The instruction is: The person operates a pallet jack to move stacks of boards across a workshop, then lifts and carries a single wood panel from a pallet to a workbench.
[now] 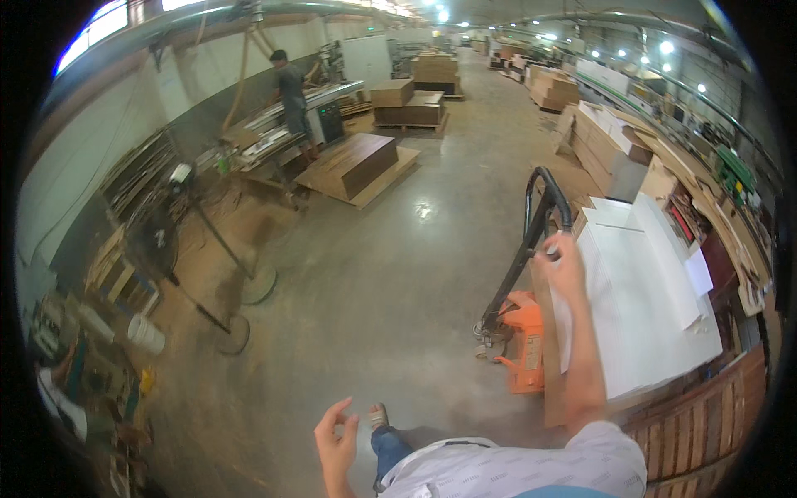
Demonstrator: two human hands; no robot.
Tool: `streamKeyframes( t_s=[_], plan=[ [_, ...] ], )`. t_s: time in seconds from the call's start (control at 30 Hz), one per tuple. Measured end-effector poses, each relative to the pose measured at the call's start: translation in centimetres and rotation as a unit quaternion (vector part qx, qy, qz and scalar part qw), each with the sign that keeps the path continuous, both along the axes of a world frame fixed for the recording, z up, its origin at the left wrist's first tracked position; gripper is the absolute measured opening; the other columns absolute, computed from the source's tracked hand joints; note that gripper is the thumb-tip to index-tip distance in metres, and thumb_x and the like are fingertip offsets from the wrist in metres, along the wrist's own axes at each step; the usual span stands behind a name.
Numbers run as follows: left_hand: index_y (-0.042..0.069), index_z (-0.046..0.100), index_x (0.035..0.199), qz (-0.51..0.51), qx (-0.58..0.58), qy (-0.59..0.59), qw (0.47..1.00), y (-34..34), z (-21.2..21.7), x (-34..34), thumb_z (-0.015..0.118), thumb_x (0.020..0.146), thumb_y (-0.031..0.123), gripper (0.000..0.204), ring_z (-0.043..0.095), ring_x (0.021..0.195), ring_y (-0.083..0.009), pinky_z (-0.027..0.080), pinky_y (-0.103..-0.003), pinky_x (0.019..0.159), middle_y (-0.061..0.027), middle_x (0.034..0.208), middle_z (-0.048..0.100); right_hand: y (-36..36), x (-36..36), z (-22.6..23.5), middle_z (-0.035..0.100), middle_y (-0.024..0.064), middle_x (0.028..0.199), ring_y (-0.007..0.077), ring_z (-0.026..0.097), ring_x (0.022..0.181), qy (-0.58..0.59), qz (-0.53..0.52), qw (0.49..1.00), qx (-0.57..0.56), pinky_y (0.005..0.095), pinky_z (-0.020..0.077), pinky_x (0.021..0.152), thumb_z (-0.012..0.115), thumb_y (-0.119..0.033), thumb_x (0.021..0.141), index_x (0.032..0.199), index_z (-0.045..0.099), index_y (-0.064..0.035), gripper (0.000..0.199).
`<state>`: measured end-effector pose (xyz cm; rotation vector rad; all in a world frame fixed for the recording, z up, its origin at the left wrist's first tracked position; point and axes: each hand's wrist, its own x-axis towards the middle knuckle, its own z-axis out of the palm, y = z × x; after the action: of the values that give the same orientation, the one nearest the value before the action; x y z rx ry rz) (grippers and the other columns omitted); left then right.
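Note:
My right hand (pixel 562 264) reaches forward and rests on the near edge of a stack of white panels (pixel 647 307), beside the black handle of an orange pallet jack (pixel 525 340). It touches the top panel's corner with fingers curled; a firm grip cannot be made out. My left hand (pixel 336 440) hangs low in front of me, fingers spread, holding nothing. Below it show my shoe and jeans leg on the concrete floor.
A person (pixel 290 87) works at a machine at the back left. Stacks of brown boards on pallets (pixel 359 166) stand mid-floor and farther back. Board piles (pixel 606 141) line the right side. A fan stand, hoses and clutter (pixel 108 332) fill the left.

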<state>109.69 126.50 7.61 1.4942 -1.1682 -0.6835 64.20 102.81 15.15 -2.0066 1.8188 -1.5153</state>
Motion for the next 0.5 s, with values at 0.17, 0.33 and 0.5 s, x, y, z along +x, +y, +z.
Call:
streamKeyframes(
  t_s=[0.17,0.33,0.5],
  plan=[
    [0.004,0.068,0.116,-0.224,-0.091,-0.07,0.968,-18.6,2.9,4.7,0.071,0.081,0.0,0.036,0.059,0.073,-0.0169,0.049,-0.029,0.072,-0.0064,0.083,0.062,-10.8,-6.9,-0.1,0.054,0.0159,0.121,0.0389,0.055,0.111,0.155,-0.382,0.908,0.071,0.0493,0.0489,0.091,0.079,-0.043,0.074,0.119,0.062,-0.009,0.059],
    [0.003,0.067,0.116,-0.396,-0.122,-0.047,0.909,-33.8,6.0,4.5,0.071,0.082,0.001,0.035,0.059,0.075,-0.0184,0.049,-0.03,0.074,-0.0069,0.086,0.063,-15.8,-14.2,0.6,0.068,0.0232,0.092,0.0412,0.066,0.088,0.206,-0.466,0.856,0.091,0.0499,0.0533,0.076,0.074,-0.063,0.07,0.093,0.065,-0.0002,0.067],
    [0.001,0.066,0.116,-0.546,-0.152,-0.059,0.822,-47.3,5.9,2.8,0.07,0.085,0.002,0.031,0.055,0.078,-0.015,0.047,-0.029,0.076,-0.005,0.088,0.06,-21.0,-15.0,2.0,0.07,0.0172,0.086,0.0307,0.068,0.075,-0.128,-0.373,0.83,0.394,0.0452,0.0535,0.07,0.069,-0.078,0.066,0.08,0.068,-0.004,0.075]
  ],
)
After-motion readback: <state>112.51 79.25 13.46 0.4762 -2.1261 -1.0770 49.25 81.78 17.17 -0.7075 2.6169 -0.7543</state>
